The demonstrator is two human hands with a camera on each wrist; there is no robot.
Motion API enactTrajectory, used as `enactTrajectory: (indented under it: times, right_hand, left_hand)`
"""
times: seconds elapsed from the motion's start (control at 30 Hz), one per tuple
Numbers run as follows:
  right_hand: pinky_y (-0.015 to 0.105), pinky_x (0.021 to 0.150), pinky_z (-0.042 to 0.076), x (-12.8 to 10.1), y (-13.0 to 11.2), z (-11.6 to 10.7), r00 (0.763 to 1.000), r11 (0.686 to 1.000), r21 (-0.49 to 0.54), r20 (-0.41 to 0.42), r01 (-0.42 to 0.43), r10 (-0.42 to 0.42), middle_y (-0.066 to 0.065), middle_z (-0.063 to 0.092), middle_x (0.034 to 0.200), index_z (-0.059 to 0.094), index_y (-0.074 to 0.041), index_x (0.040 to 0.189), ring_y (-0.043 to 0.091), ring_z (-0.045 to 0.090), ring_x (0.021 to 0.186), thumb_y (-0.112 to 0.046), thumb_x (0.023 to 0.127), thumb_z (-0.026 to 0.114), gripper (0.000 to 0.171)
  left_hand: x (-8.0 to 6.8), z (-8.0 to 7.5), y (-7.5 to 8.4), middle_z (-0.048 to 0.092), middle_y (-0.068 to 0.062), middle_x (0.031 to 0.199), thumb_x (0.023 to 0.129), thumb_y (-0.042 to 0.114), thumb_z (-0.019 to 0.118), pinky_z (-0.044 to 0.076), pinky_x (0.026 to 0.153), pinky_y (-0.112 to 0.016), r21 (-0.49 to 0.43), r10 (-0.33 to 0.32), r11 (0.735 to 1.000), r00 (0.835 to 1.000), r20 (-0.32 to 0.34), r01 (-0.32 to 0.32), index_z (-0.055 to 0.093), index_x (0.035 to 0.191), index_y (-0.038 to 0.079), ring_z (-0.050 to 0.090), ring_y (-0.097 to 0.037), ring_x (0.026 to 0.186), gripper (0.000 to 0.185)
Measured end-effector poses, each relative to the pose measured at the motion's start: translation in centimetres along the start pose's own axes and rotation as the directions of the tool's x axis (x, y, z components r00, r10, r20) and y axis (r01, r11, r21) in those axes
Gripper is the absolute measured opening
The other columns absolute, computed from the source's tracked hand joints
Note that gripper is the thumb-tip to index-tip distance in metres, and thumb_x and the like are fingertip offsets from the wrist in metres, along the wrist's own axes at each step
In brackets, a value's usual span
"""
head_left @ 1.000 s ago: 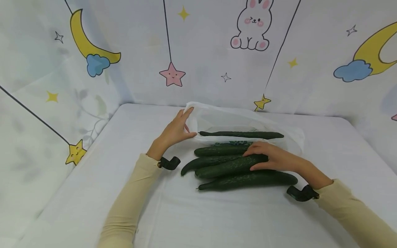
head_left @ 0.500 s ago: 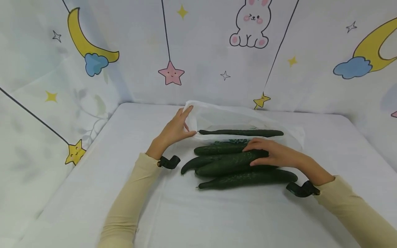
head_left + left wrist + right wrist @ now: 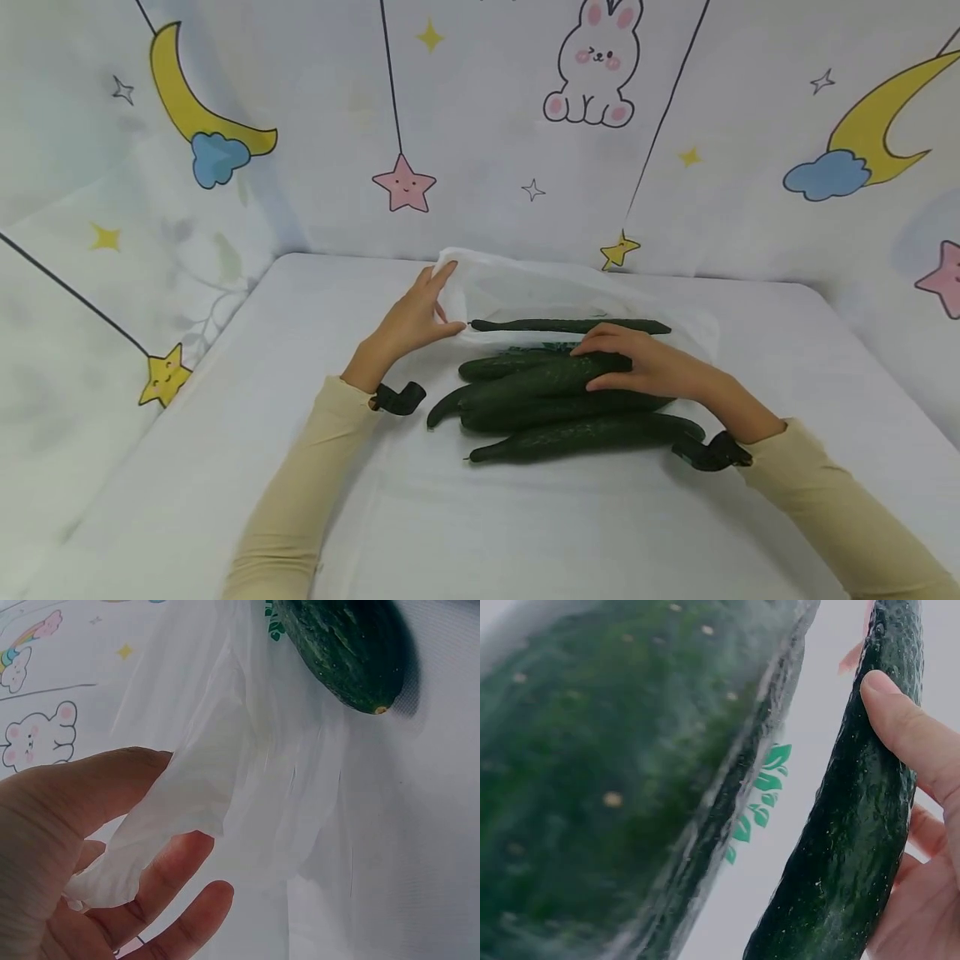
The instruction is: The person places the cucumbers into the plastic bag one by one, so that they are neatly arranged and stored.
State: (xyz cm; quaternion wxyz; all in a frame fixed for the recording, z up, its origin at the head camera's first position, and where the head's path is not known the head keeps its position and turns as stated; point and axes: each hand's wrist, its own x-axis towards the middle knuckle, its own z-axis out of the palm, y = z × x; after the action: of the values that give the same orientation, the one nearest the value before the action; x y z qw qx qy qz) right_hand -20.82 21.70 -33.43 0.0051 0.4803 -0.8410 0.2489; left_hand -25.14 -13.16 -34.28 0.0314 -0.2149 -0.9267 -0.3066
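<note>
A thin white plastic bag (image 3: 570, 287) lies open at the back of the table with one dark cucumber (image 3: 570, 326) inside. My left hand (image 3: 441, 305) pinches the bag's mouth edge (image 3: 187, 795) between thumb and fingers and holds it raised. In front of the bag lies a pile of several cucumbers. My right hand (image 3: 611, 367) grips the top cucumber (image 3: 525, 382) near its right end, and the thumb (image 3: 911, 731) presses on its bumpy skin (image 3: 840, 847). In the right wrist view another cucumber (image 3: 607, 787) is close and blurred.
The cucumbers at the front (image 3: 592, 433) and middle (image 3: 555, 410) lie lengthwise on the white table cover (image 3: 525, 525). A printed fabric backdrop (image 3: 480, 125) walls in the back and both sides. Green leaf print (image 3: 761, 806) marks the bag.
My right hand has moved the gripped cucumber a little back toward the bag's mouth. The left hand keeps its hold on the bag edge.
</note>
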Motion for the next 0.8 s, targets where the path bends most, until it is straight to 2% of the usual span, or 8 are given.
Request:
enactTrajectory:
  times: [0.17,0.37,0.57,0.8]
  right_hand:
    - [0.019,0.080,0.043,0.6,0.0,-0.1,0.998,0.998,0.005,-0.011,0.055,-0.055,-0.004,0.055,0.108,0.060,-0.012,0.118,0.005,0.050,0.096,-0.007,0.075,0.075,0.046]
    - [0.021,0.075,0.043,1.1,-0.1,-0.4,0.994,0.995,0.020,-0.034,0.100,-0.099,-0.005,0.055,0.106,0.059,-0.010,0.118,0.003,0.048,0.093,-0.002,0.073,0.076,0.049]
    - [0.019,0.074,0.041,1.4,0.1,-0.2,0.995,0.995,0.047,-0.037,0.093,-0.091,-0.002,0.055,0.107,0.059,-0.008,0.118,0.005,0.049,0.093,0.000,0.072,0.075,0.049]
    - [0.018,0.077,0.042,2.1,0.4,-0.3,0.996,0.996,0.018,-0.035,0.082,-0.081,-0.001,0.056,0.109,0.059,-0.009,0.118,0.005,0.051,0.097,-0.002,0.073,0.075,0.048]
  left_hand:
    - [-0.1,0.1,-0.1,0.019,-0.020,0.150,0.081,0.027,0.071,0.046,0.074,-0.035,-0.006,-0.004,1.000,1.000,0.001,0.004,0.016,0.150,0.017,0.058,-0.014,0.073,0.089]
    - [0.2,-0.1,0.1,0.020,-0.018,0.150,0.081,0.028,0.071,0.046,0.074,-0.034,0.001,-0.008,1.000,1.000,0.003,0.008,0.016,0.150,0.018,0.059,-0.014,0.074,0.089]
    - [0.2,-0.1,0.0,0.019,-0.019,0.150,0.080,0.028,0.072,0.047,0.075,-0.035,0.002,-0.011,1.000,1.000,0.005,0.011,0.016,0.150,0.018,0.059,-0.015,0.076,0.091]
    - [0.1,-0.2,0.0,0.017,-0.020,0.150,0.080,0.028,0.072,0.047,0.076,-0.036,0.011,-0.007,1.000,1.000,0.013,0.006,0.015,0.150,0.017,0.060,-0.015,0.077,0.091]
